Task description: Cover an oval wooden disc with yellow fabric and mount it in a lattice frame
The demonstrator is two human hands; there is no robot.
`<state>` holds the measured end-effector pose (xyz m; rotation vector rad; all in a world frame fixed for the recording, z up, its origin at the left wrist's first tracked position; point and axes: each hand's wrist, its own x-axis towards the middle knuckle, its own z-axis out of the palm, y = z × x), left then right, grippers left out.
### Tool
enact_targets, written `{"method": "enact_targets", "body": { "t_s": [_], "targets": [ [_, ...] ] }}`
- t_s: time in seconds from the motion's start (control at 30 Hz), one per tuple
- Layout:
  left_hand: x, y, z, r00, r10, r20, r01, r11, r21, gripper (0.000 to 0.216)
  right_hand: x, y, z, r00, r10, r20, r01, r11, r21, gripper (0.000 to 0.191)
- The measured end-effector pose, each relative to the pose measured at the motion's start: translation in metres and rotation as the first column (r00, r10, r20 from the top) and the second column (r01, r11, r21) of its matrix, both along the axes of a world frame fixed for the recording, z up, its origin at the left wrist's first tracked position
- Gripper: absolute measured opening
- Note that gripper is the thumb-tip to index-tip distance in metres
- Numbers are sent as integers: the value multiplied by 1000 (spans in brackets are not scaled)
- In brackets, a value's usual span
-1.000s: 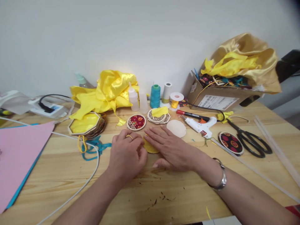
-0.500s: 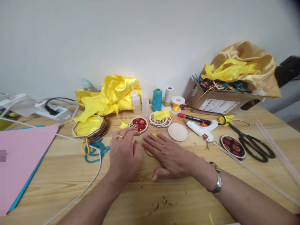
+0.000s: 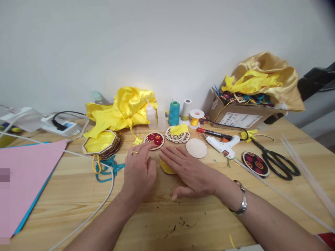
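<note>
My right hand point(image 3: 190, 170) lies flat, fingers stretched out, over a round yellow fabric piece point(image 3: 166, 168) on the table. Only the left part of that piece shows; the rest is under my palm and fingers. Beside it, my left hand point(image 3: 139, 170) is loosely bent, with a gap between thumb and index finger and nothing visible between them. Its index fingertip reaches the lower edge of a round wooden-rimmed piece with red patterned fabric point(image 3: 155, 140); whether it touches is unclear. A plain pale disc point(image 3: 196, 148) lies just beyond my right hand.
Behind the hands are openwork wooden pieces point(image 3: 172, 137), a teal thread cone point(image 3: 174, 114) and yellow satin point(image 3: 131, 108). To the right lie a white glue gun point(image 3: 222, 145), black-handled scissors point(image 3: 280, 162) and a cardboard box point(image 3: 235, 116). A white cable point(image 3: 112, 184) curves past my left arm.
The view has shifted slightly. My right hand has slid a little to the right across the yellow piece, and more of its left side shows. My left hand stays nearly in place.
</note>
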<state>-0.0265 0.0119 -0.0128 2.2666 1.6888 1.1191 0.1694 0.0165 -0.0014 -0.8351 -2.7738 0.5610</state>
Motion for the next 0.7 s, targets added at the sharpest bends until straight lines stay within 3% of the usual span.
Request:
{"method": "enact_targets", "body": {
  "t_s": [0.17, 0.3, 0.4, 0.5, 0.57, 0.7],
  "targets": [
    [0, 3, -2, 997, 34, 66, -25, 991, -132, 41, 14, 6, 20, 964, -131, -232, 120, 991, -64, 84],
    [3, -3, 6, 996, 12, 87, 5, 980, -200, 41, 20, 3, 33, 931, -323, -171, 300, 942, -147, 71],
    [11, -22, 23, 989, -129, -66, 111, 967, -232, 42, 20, -9, 35, 930, -352, -110, 335, 931, -145, 68],
    [17, -48, 33, 931, -293, -218, 241, 942, -235, 42, 18, -20, 25, 928, -362, -91, 348, 928, -136, 75],
    [17, -64, 28, 914, -296, -276, 261, 952, -157, 41, 12, -23, 14, 920, -388, -57, 379, 917, -125, 85],
    [4, -89, 1, 913, -247, -325, 251, 967, -29, 48, -5, -21, -2, 894, -447, -30, 447, 894, -29, 86]
  ]
}}
